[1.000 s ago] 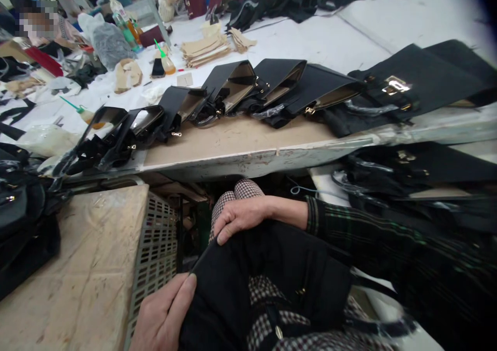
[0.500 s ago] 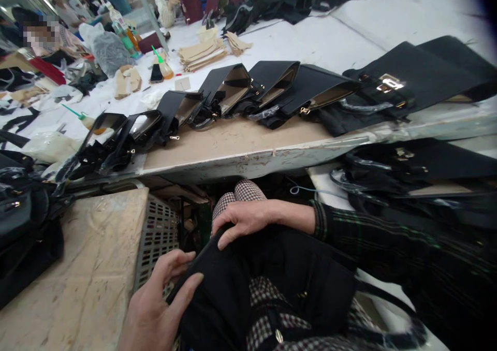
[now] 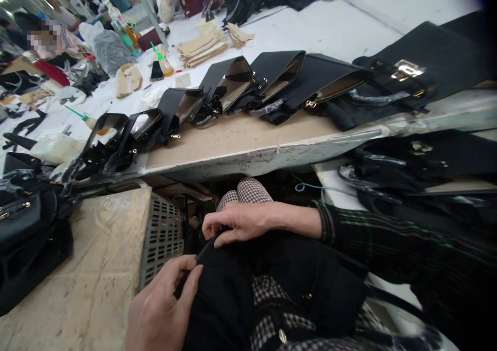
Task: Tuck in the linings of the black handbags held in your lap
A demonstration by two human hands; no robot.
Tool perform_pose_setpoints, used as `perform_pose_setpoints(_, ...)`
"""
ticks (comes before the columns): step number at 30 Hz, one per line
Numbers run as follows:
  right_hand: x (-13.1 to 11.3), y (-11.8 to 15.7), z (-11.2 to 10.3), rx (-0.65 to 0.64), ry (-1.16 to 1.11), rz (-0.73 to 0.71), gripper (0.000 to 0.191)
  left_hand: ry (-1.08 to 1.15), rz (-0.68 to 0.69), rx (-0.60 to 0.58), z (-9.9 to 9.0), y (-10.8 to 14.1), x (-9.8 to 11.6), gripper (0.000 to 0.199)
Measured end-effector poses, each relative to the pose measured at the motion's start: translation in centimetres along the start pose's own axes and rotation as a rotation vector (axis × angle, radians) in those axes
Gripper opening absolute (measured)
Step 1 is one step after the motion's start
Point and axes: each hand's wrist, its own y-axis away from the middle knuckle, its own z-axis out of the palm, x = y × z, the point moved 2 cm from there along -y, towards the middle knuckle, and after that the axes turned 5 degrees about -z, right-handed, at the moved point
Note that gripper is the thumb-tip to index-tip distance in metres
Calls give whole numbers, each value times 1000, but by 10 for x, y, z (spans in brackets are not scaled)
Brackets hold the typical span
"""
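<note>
A black handbag [image 3: 221, 289] lies across my lap, its soft dark material spread over my checked trousers [image 3: 252, 189]. My left hand [image 3: 166, 299] pinches the bag's edge between thumb and fingers at its left side. Farther up the same edge, my right hand [image 3: 236, 224] grips it with the thumb on the near side and the fingers curled over. A handle wrapped in clear plastic sticks out at the lower right, and a small gold-coloured zip pull [image 3: 282, 335] shows at the bottom.
Several black handbags [image 3: 229, 79] stand along the bench edge [image 3: 252, 157]. More bags lie at right [image 3: 427, 170] and on the left on a covered surface [image 3: 97, 258] above a grey plastic crate [image 3: 165, 232]. Glue bottles [image 3: 166, 66] and beige pieces [image 3: 204, 45] lie farther back, near co-workers.
My left thumb and fingers have closed onto the bag's edge; they were apart before. My right hand has shifted slightly left along the edge, its fingers more curled.
</note>
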Motion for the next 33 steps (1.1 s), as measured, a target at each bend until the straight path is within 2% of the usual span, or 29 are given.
perform_pose_setpoints(7,-5,-1,3,-79,153,-90,13,-35,-12,-3,3,-1,4,16)
perform_pose_setpoints(12,-8,-3,4,-101,213,-64,13,-42,86,-14,4,-1,5,10)
perform_pose_setpoints(17,-10,-4,6,-82,275,-81,13,-41,205,29,2,1,10,5)
perform_pose_setpoints(24,-7,-8,8,-79,325,-101,8,-83,304,15,5,1,8,4)
perform_pose_setpoints(33,-7,-8,8,-58,307,-146,4,27,274,16,4,2,10,4)
